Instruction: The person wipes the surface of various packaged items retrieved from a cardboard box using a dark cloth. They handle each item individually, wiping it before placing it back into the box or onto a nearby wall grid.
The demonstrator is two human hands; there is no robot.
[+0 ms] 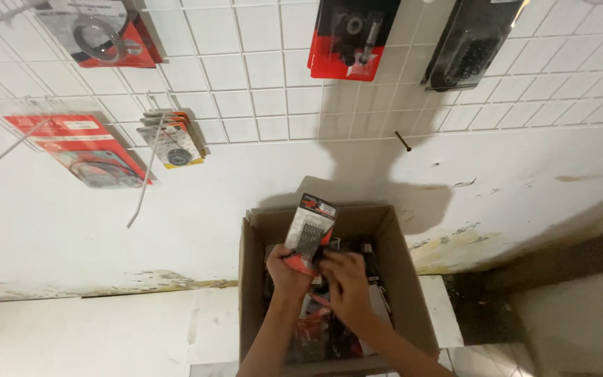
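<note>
My left hand [286, 271] holds a flat blister pack [310, 232] with a red and black card, tilted up above an open cardboard box [405, 279] on the floor. My right hand [347, 286] is beside it over the box, fingers curled around the lower edge of the same pack or of the packs beneath; I cannot tell which. The box holds several more red and black packaged parts [315, 328], partly hidden by my forearms.
A white wire grid panel [259, 77] covers the wall above, with several packaged parts hanging from hooks: a red pack [347, 35], a black pack [469, 42], a small pack [174, 137] and two red ones at left [82, 148]. Bare hooks [141, 188] stick out.
</note>
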